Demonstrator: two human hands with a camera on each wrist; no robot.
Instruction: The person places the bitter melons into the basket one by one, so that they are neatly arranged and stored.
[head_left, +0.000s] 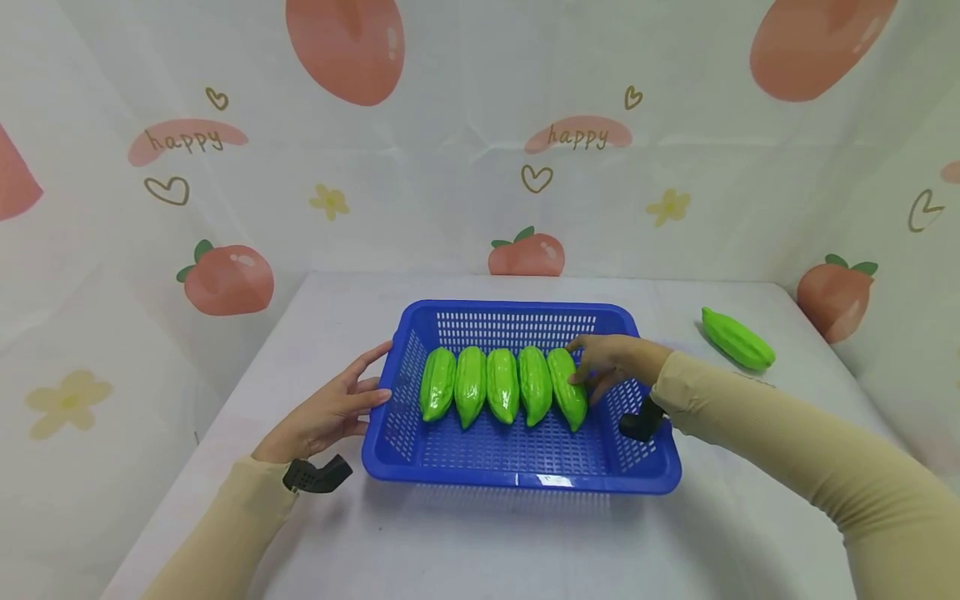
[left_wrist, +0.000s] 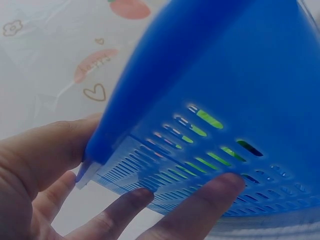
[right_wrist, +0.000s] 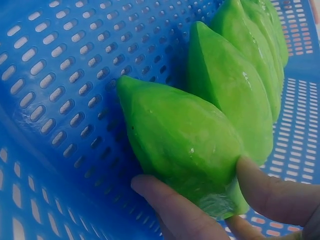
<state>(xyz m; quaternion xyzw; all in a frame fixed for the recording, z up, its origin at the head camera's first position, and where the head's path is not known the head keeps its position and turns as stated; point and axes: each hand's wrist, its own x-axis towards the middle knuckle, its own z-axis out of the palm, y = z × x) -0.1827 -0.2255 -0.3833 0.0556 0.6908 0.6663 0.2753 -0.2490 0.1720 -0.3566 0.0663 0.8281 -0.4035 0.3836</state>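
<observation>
A blue plastic basket (head_left: pixel 525 482) holds a side-by-side row of glossy green star fruits (head_left: pixel 502 385) with lengthwise ridges and pointed tips. My right hand (head_left: pixel 611 360) reaches over the basket's right side and holds the rightmost star fruit (head_left: pixel 567 388). In the right wrist view, thumb and fingers pinch the blunt end of this star fruit (right_wrist: pixel 175 130), its point turned away. At the basket's left side my left hand (head_left: pixel 337 408) holds the rim, thumb at the edge. Seen from the left wrist, fingertips (left_wrist: pixel 227 185) press the slotted outer wall below the rim.
Another green star fruit (head_left: pixel 738 339) lies on the white table (head_left: pixel 480 558), right of the basket and beyond my right forearm. A white curtain (head_left: pixel 450 167) printed with peaches, hearts and flowers hangs behind the table and along its sides.
</observation>
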